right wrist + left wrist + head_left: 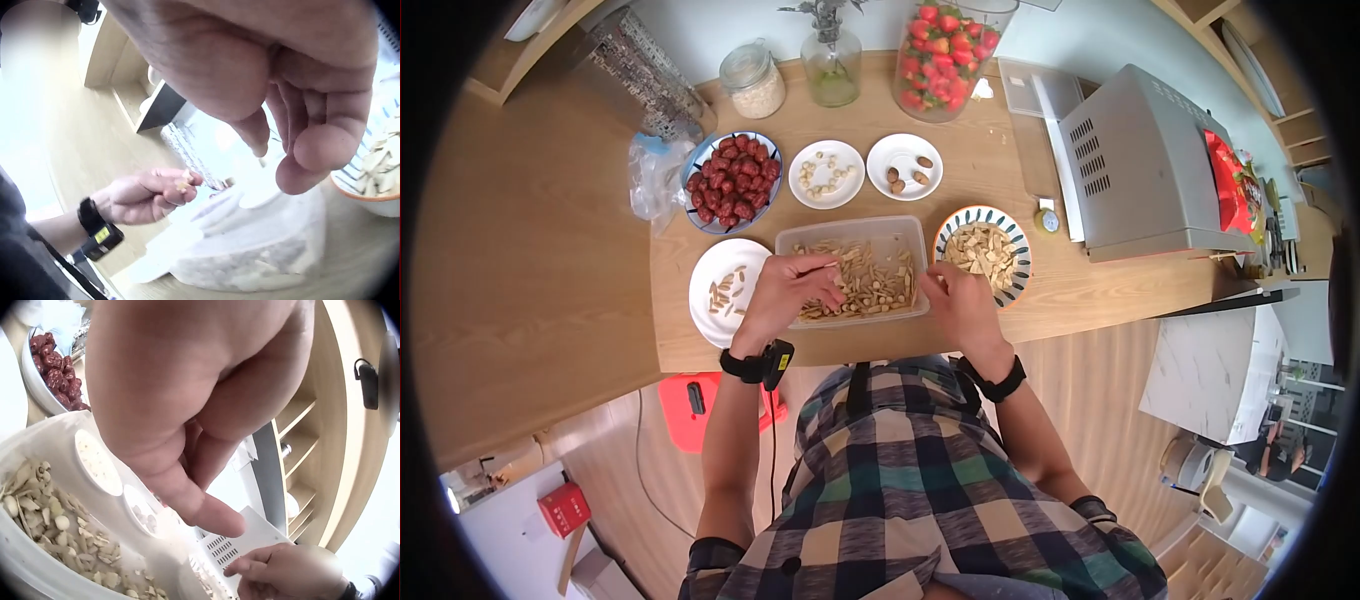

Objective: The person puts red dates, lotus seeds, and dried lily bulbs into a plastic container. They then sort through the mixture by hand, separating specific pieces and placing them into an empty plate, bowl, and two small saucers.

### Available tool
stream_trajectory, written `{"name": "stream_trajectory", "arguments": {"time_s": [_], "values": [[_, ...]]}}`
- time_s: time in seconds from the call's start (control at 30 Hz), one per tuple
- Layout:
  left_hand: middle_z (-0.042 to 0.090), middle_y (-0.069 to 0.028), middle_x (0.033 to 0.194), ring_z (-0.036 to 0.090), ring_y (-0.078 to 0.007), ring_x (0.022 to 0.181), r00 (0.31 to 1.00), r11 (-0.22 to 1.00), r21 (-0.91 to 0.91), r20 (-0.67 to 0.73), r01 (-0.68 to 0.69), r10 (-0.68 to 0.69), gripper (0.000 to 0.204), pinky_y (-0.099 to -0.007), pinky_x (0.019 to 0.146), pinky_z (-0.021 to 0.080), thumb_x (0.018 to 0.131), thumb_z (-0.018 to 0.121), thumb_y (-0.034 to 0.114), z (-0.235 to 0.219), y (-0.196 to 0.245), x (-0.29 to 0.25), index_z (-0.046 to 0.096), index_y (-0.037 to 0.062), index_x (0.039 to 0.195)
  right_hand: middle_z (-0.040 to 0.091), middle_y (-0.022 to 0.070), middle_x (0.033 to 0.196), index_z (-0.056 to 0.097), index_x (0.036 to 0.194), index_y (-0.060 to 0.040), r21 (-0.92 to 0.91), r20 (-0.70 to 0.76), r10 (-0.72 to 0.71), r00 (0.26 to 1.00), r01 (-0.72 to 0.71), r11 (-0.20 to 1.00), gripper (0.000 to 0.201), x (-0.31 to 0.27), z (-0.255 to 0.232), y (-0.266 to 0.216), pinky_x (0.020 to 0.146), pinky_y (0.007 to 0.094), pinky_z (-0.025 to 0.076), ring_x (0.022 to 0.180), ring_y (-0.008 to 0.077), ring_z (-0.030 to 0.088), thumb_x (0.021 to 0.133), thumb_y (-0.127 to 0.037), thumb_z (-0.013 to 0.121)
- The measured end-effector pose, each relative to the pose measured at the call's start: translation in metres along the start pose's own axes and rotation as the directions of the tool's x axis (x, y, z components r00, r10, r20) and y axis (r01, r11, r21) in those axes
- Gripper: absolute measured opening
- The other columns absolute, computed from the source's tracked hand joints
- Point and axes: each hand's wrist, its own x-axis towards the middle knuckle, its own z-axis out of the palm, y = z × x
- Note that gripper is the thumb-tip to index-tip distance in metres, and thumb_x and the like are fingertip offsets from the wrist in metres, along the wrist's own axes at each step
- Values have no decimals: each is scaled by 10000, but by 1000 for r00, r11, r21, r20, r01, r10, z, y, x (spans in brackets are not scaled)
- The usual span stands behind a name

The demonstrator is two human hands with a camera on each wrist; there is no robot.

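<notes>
A clear plastic box (777, 242) holds pale dried slices mixed with small round seeds. Over its left part is my left hand (785, 295), fingers bent; the right wrist view shows it pinching small pale yellowish pieces (183, 185) at the fingertips. My right hand (965, 305) hovers by the box's right edge, close to a patterned bowl (941, 228) of pale dried chips. Its fingers are loosely curled, the thumb is apart from them, and nothing shows between them. Left of the box, a white plate (702, 270) bears several slender brownish pieces.
Behind the box stand a bowl of red dates (735, 180), a plate of pale seeds (827, 174) and a plate (905, 153) with several brown nuts. Farther back are a glass jar (752, 80), a vase (832, 70) and a strawberry container (945, 60). A grey appliance (1140, 170) stands right.
</notes>
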Motion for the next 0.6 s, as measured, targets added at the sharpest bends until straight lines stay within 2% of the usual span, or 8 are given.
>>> {"name": "stream_trajectory", "arguments": {"time_s": [0.07,0.1,0.17,0.2,0.27,0.37,0.5,0.6], "values": [[726,-149,865,731,-188,745,1000,999,-40,10,16,-15,240,-275,686,594,994,617,33,5,4,-2,665,-112,1180,703,207,775,682,983,34,203,60,-84,995,70,977,207,10,-3,-22,622,368,541,691,308,701,930,-166,689],[726,-149,865,731,-188,745,1000,999,-42,9,15,-15,240,-275,686,594,994,617,33,9,3,-2,665,-112,1180,703,207,775,682,983,34,202,62,-85,994,71,977,207,15,2,-30,622,368,541,691,308,701,930,-166,689],[729,-144,887,725,-191,747,999,993,-114,-28,26,-29,231,-286,686,592,988,607,13,16,3,0,670,-106,1176,709,119,775,682,1069,32,571,405,-26,914,-231,788,237,24,13,-44,597,302,523,683,168,687,963,-180,683],[729,-144,887,725,-191,747,999,993,-116,-32,22,-26,231,-286,686,592,988,607,13,18,3,0,670,-106,1176,709,119,775,682,1069,32,570,406,-30,913,-228,790,237,26,22,-45,597,302,523,683,168,687,963,-180,683],[732,-143,901,726,-186,766,999,995,-94,-14,-30,29,228,-283,688,590,993,598,11,21,1,0,671,-105,1176,694,48,796,681,1121,30,715,424,-106,899,-261,648,253,30,39,-44,575,249,497,681,82,640,981,-181,680],[733,-144,914,729,-186,777,999,996,-86,3,-33,33,232,-283,697,592,996,589,3,19,0,-3,665,-112,1183,696,46,806,687,1080,35,687,464,-9,886,-353,635,210,30,40,-45,568,247,497,665,90,636,971,-145,679],[734,-148,922,729,-185,788,999,997,-66,14,-31,32,233,-284,701,594,997,579,-10,19,0,-5,665,-113,1187,683,50,829,678,1056,34,622,498,-4,867,-354,699,154,30,30,-49,606,241,513,704,89,628,998,-104,642],[734,-147,912,726,-181,781,999,999,25,-31,-42,43,233,-285,704,595,997,577,-14,15,-4,-4,668,-114,1186,689,56,835,674,1043,34,557,445,34,895,-307,772,141,31,30,-45,612,246,531,708,97,648,995,-94,638]]}}
